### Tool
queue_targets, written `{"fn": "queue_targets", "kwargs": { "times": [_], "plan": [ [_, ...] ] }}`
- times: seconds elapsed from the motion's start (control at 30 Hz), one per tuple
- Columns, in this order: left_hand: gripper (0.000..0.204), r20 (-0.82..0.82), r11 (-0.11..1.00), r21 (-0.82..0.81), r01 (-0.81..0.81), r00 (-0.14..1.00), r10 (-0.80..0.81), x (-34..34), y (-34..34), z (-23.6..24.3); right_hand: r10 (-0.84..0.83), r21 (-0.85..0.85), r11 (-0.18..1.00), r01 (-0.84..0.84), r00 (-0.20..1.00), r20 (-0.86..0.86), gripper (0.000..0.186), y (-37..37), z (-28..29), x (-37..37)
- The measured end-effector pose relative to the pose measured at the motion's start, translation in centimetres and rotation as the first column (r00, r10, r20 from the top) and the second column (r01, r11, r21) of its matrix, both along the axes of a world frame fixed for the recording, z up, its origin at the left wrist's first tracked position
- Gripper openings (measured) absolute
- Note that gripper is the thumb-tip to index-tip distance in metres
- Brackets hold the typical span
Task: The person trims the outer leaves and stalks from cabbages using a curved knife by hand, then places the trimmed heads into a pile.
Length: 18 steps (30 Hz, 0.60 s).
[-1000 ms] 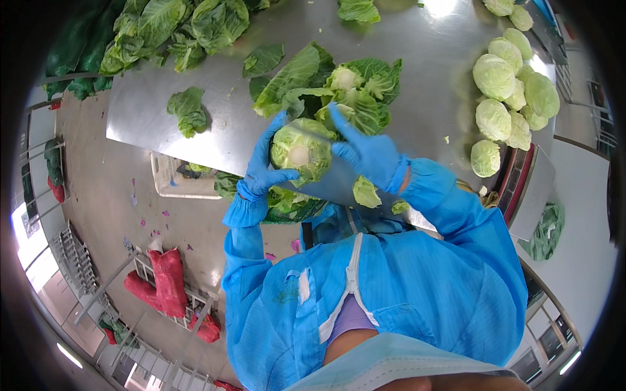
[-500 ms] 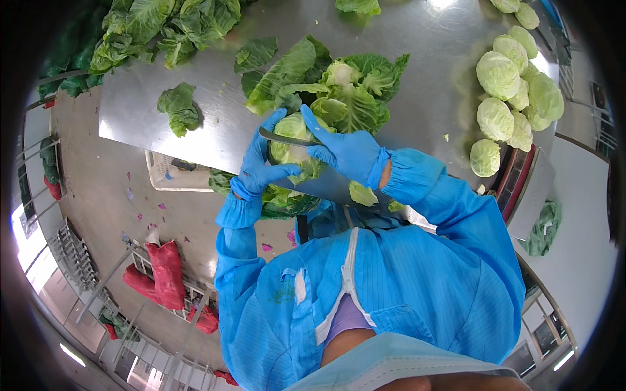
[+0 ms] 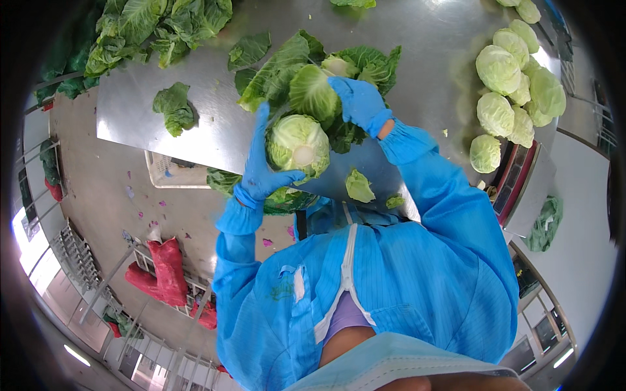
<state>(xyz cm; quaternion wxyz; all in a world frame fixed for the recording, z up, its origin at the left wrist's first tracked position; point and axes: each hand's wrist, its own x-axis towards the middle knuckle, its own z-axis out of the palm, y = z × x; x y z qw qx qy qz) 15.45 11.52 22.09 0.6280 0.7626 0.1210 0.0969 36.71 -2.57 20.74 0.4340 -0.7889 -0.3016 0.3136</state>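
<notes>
Left grip (image 3: pixel 259 171), gloved in blue, grasps a pale green cabbage head (image 3: pixel 298 143), its fingers along the 9 o'clock side and its thumb bent round toward 6 o'clock. The head lies just above the centre of the view, its pale cut stem facing up and toward 6 o'clock.

Right grip (image 3: pixel 360 104), in a matching glove, is at the head's 1 o'clock, apart from it, with its fingers at the edge of a loose leaf (image 3: pixel 315 94); whether they are clenched on that leaf I cannot tell.

Seen from the head, dark outer leaves (image 3: pixel 277 77) spread at 12 o'clock on the metal surface (image 3: pixel 424 72). Toward 10 o'clock is a big leaf pile (image 3: pixel 156 29), and between 9 and 10 o'clock a single crumpled leaf (image 3: pixel 175 107). Trimmed cabbages (image 3: pixel 502 68) cluster between 2 and 3 o'clock, near the surface's edge. At 4 o'clock sits a small leaf piece (image 3: pixel 359 186). Beyond the surface, a pale crate (image 3: pixel 163 174) stands between 8 and 9 o'clock, and red sacks (image 3: pixel 168 270) are between 7 and 8 o'clock.
</notes>
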Motion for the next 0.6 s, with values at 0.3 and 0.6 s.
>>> {"fn": "queue_targets", "kwargs": {
  "times": [0.3, 0.6],
  "plan": [
    [0.097, -0.104, 0.565, -0.299, -0.769, 0.615, 0.782, 0.6, -7.4, -0.6, -0.173, 0.037, 0.979, 0.202, 0.906, -0.385, 0.042, -6.4, 2.5, -2.5],
    [0.106, -0.005, 0.983, -0.009, 0.183, 0.983, -0.183, 2.3, 2.5, -0.8, 0.283, 0.222, 0.949, -0.222, 0.912, -0.297, 0.057, -2.7, 2.5, -3.5]
  ]
}}
